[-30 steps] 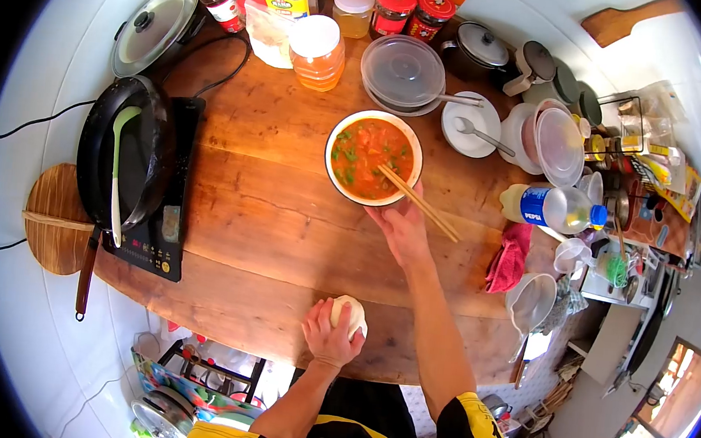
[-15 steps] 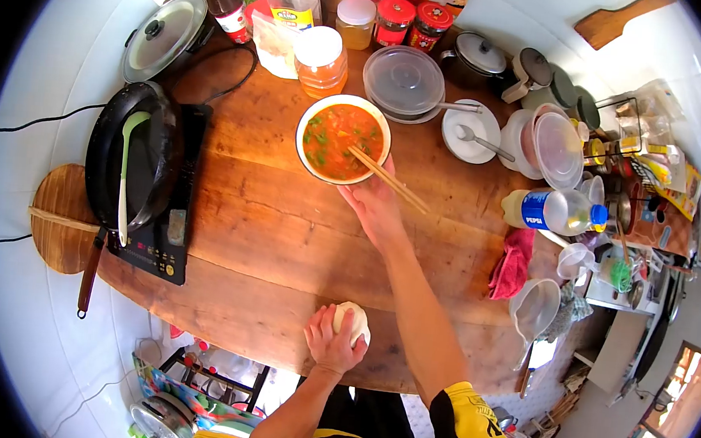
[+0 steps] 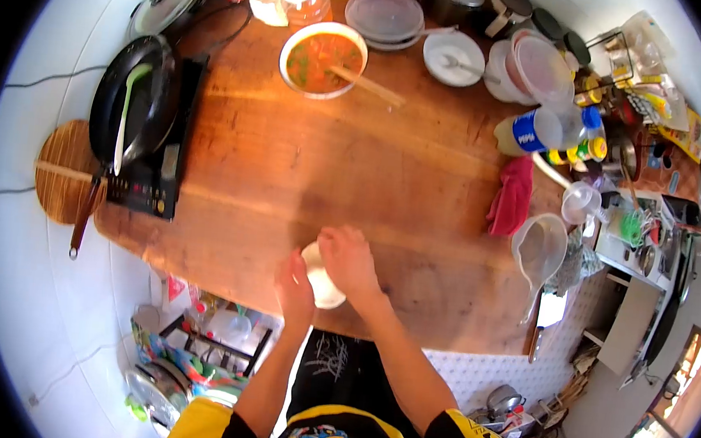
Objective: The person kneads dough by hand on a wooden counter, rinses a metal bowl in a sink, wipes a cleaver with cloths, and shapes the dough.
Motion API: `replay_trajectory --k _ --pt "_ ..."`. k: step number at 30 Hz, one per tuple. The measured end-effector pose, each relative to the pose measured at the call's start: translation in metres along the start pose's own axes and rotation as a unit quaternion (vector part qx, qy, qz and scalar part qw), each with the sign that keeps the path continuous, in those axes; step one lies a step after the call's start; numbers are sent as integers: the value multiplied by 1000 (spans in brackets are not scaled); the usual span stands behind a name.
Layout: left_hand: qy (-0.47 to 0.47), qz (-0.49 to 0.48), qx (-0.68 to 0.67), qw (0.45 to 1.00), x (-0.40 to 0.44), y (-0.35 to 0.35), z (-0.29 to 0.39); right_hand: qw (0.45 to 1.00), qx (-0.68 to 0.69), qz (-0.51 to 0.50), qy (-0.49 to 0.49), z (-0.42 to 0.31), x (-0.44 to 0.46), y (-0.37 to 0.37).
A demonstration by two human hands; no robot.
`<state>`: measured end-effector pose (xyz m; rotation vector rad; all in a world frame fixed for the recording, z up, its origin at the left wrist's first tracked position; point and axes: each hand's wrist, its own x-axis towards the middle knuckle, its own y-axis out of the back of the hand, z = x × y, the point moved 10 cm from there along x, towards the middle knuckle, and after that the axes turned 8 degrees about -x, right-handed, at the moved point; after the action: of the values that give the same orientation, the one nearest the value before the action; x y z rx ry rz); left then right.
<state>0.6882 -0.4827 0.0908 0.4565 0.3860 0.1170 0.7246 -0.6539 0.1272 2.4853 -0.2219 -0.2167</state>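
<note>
A pale ball of dough (image 3: pixel 323 289) lies near the table's front edge, partly covered by both hands. My left hand (image 3: pixel 296 287) cups its left side, fingers bent along it and a little blurred. Over its upper right side curls my right hand (image 3: pixel 347 260), with the fingers wrapped across the top. Farther up the table stands a white bowl of red soup (image 3: pixel 322 59) with green bits in it. A pair of chopsticks (image 3: pixel 369 84) rests in the bowl and sticks out to the right.
At left, a black frying pan (image 3: pixel 136 103) with a green-and-white spatula (image 3: pixel 124 119) sits on an induction cooker (image 3: pixel 143 190). Jars and lidded containers line the back. A Pepsi bottle (image 3: pixel 530 131), red cloth (image 3: pixel 510 197) and clear ladle-like scoop (image 3: pixel 539 246) lie at right.
My right hand has let go of the soup bowl, which now stands at the back, and has come down onto the dough beside my left hand. The camera view has shifted.
</note>
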Motion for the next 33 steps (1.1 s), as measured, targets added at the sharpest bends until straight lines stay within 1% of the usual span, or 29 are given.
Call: replay_trajectory --k 1,2,4,5,6,8,9,10,11,12,13,14,15,16,17,18,19,20,22,23,24,25,26,27,28,29,30,32,33 --pt "50 3 -76 996 -1 2 -10 1000 -12 2 -18 -1 -5 6" --pt "57 4 -72 996 -7 3 -7 1000 -10 -5 -23 -3 -21 11" --pt "43 -82 -36 995 -18 -16 9 994 -101 32 21 -12 -42 33" --pt "-32 -84 21 996 -28 -23 25 988 -138 70 25 -9 -58 43" --pt "-187 -40 92 977 -44 -25 45 988 -136 66 27 -9 -69 45" --pt "-322 24 72 944 -69 -31 75 961 -193 198 14 -13 -84 77" --pt "-322 26 72 944 -65 -34 67 953 -196 227 37 -12 -85 78" --pt "-343 0 34 939 -64 -40 60 954 -195 223 38 -4 -86 73" --pt "-361 -26 -3 932 -65 -45 54 960 -166 199 105 -5 -89 63" --pt "-355 -25 0 935 -62 -44 51 960 -135 175 170 -8 -91 53" --pt "-383 -19 33 923 -61 -46 54 961 -133 172 169 1 -84 48" --pt "-414 -15 65 908 -58 -49 57 954 -148 173 195 6 -78 42" --pt "-415 -14 65 907 -48 -53 58 945 -162 175 224 7 -71 39" --pt "-365 -37 134 920 -31 -63 51 954 -243 67 165 20 -46 21" --pt "-305 -61 205 928 -24 -66 43 942 -316 -51 100 34 -33 5" --pt "-131 -138 329 925 -4 -79 41 957 -276 -32 83 32 -23 11" --pt "-149 -121 305 933 7 -82 46 969 -235 0 75 30 -6 16" --pt "-161 -113 307 931 11 -81 61 970 -230 12 81 26 1 23" --pt "-318 -56 196 926 3 -79 122 948 -178 195 179 1 -1 76" --pt "-402 -29 128 906 -6 -78 140 946 -185 200 177 0 -3 87" --pt "-400 -36 120 908 -9 -86 134 938 -195 201 206 -12 -15 101" --pt "-356 -37 50 932 -6 -89 120 929 -206 201 234 -17 -27 111" --pt "-309 -37 -19 950 -2 -91 105 928 -217 198 229 -12 -41 117" --pt "-247 -69 -35 966 1 -93 91 977 -52 180 102 23 -42 129" --pt "-248 -72 -41 965 1 -94 88 980 118 156 -28 56 -39 129" --pt "-298 -48 -39 953 -7 -88 92 972 54 228 -4 55 -35 149" --pt "-343 -21 -34 938 -18 -81 93 974 51 220 -5 58 -37 141" --pt "-336 -24 -9 942 -12 -80 79 987 89 113 -67 73 -31 84" --pt "-330 -27 -63 942 -5 -75 70 988 -36 151 -10 43 -34 81"
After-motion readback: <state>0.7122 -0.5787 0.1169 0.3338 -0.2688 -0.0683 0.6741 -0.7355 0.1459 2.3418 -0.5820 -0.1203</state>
